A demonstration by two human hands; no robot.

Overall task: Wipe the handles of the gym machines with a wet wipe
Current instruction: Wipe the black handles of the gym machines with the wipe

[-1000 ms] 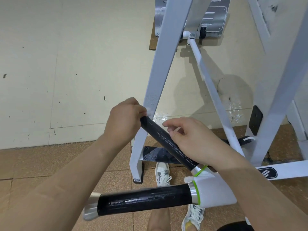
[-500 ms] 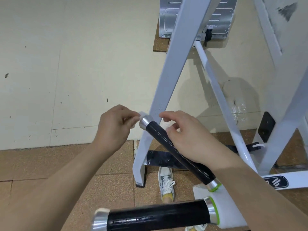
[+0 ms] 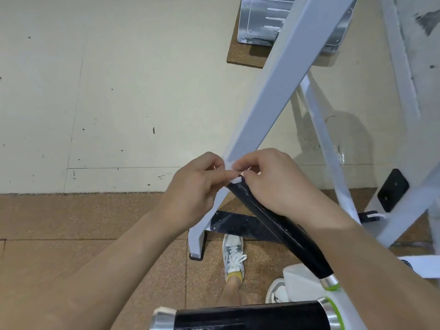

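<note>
Both hands meet right at the top end of the slanted black rubber-grip handle. The left hand and right hand both have their fingers curled in, pinching a small scrunched white wet wipe sitting on the handle's tip. A second black horizontal handle runs across below, and the slanted white metal frame leg is behind.

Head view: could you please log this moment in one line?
left hand: pinches wet wipe | right hand: pinches it too | place: upper handle tip
</note>
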